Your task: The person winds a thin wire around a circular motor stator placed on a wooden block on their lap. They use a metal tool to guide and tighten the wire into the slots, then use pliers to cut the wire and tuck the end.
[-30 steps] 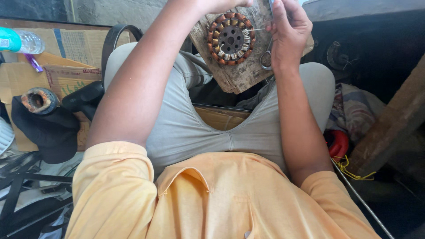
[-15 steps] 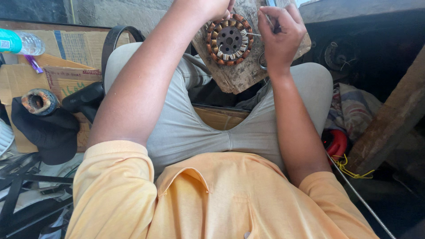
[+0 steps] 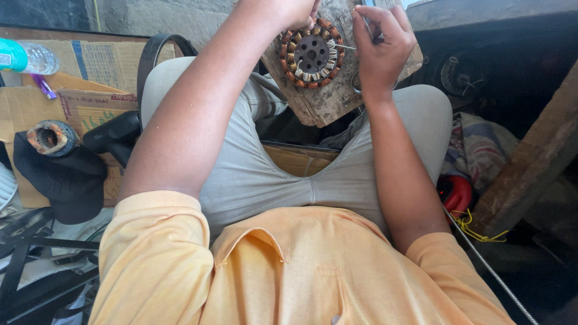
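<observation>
A round motor stator with copper-coloured windings lies on a worn wooden block that rests between my knees. My left hand sits at the stator's upper left edge, fingers curled against the windings, partly cut off by the frame's top. My right hand is just right of the stator, pinched on a thin metal tool whose tip points at the windings. I sit with grey trousers and an orange shirt.
Flattened cardboard lies at the left with a plastic bottle, another wound coil on black cloth, and a black tool. A wooden beam, a red object and yellow cord are at the right.
My right hand has drawn in closer to the stator's right edge and lowered a little, with the thin tool's tip now at the windings. The left hand has stayed on the stator.
</observation>
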